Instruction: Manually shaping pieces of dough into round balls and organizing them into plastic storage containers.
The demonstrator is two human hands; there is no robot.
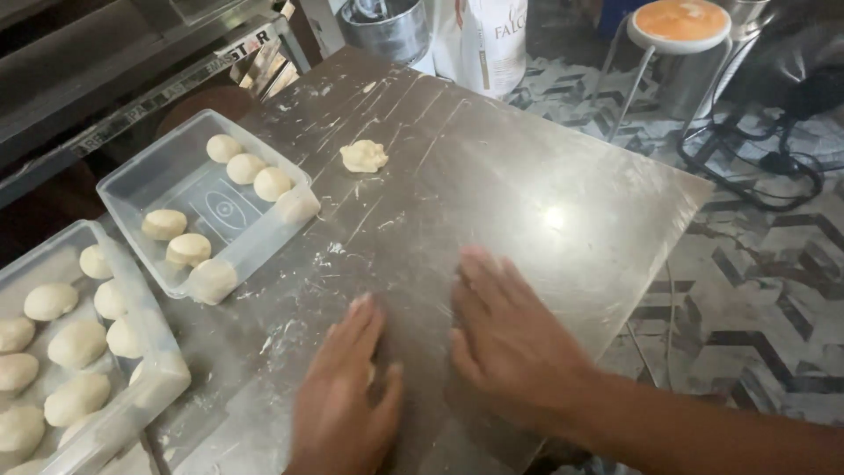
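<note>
A scratched, flour-dusted metal surface (492,202) fills most of the view, set over a grey chevron-patterned floor (756,299). At the surface's left edge sit two clear plastic tubs: the nearer tub (149,339), cut off by the frame, is crowded with rounded dough balls (77,343), and the farther tub (141,176) holds two short rows of them along its right side. Beyond the far edge stand a white sack (483,40), a metal mixing bowl (387,31) and a stool with an orange round seat (681,22).

Both hands lie palm down on the near part of the surface. The right hand (514,339) is flat, fingers straight and close together, nothing visible beneath it. The left hand (343,396) is cupped over a small piece of dough (370,374) (only a pale sliver shows between thumb and palm), its fingers together and curved over it. A rough, unshaped lump of dough (363,156) lies alone, well apart, toward the far left of the surface.
</note>
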